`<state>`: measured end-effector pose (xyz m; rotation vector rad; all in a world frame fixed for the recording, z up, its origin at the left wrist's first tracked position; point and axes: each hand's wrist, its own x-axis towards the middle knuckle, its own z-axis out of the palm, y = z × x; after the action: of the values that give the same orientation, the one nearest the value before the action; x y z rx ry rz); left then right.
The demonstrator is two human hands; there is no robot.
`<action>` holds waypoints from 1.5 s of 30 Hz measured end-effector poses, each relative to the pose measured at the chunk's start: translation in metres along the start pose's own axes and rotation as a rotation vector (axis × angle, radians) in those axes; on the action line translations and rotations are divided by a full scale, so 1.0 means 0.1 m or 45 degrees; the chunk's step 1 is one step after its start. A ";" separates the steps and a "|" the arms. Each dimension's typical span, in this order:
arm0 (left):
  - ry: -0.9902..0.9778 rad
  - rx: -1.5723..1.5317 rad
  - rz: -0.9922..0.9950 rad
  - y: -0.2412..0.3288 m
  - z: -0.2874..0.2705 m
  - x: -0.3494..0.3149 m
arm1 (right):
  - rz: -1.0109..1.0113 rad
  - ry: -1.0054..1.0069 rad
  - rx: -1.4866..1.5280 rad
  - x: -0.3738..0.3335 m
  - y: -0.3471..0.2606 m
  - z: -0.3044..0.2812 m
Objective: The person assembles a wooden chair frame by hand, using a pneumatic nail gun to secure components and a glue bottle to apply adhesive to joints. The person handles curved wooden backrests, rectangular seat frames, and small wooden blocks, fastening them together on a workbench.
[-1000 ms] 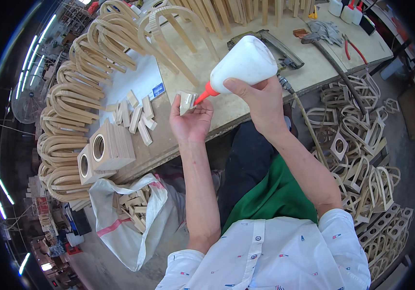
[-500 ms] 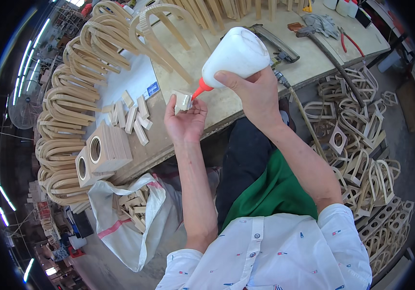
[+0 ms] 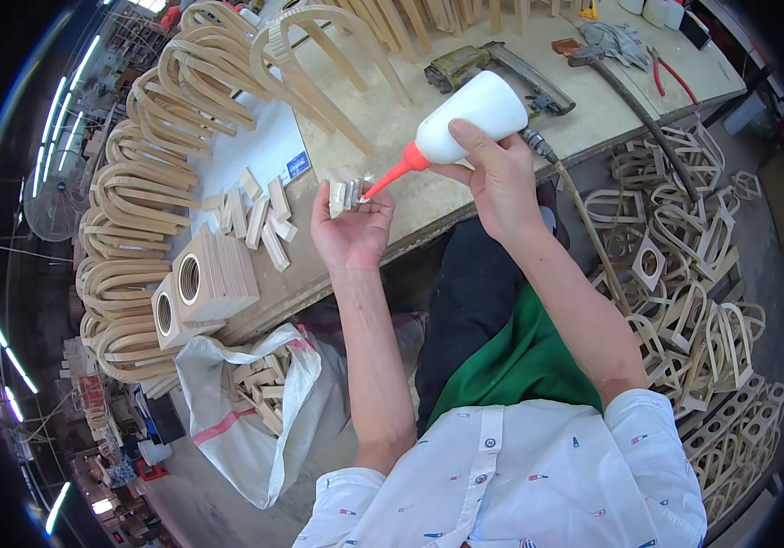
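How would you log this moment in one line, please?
left hand: holding small wooden blocks | right hand: gripping white bottle | red nozzle: pointed at blocks

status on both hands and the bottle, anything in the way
Left hand: holding small wood pieces. Right hand: gripping white bottle, red nozzle at pieces. No obstruction seen between.

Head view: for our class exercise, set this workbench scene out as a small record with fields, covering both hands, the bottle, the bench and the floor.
Left hand: palm up, holding small wooden blocks
Right hand: gripping a white squeeze bottle
Bottle pose: tilted, red nozzle pointing down-left at the held blocks; contact unclear
Bench, left: bent-wood arches, loose wooden blocks
Bench, far right: hammer, red-handled pliers, grey glove
Floor, left: white sack containing wooden pieces
Floor, right: piled wooden frames
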<state>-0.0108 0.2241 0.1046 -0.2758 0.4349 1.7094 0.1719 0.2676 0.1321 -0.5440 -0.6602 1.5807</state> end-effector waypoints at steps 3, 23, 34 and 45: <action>-0.015 0.008 -0.007 -0.03 0.02 0.00 | 0.044 0.008 0.035 0.02 0.04 -0.04; 0.007 -0.066 0.006 -0.08 0.06 -0.01 | -0.100 -0.029 -0.061 -0.04 0.01 0.01; 0.082 -0.110 0.031 -0.13 0.14 0.00 | -0.176 -0.169 -0.196 -0.06 -0.04 0.12; 0.072 -0.066 0.013 -0.11 0.06 -0.03 | -0.239 -0.189 -0.347 0.00 -0.11 0.14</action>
<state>0.0007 0.2259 0.1096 -0.3608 0.4342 1.7282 0.1702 0.2673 0.1499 -0.5502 -1.0196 1.3720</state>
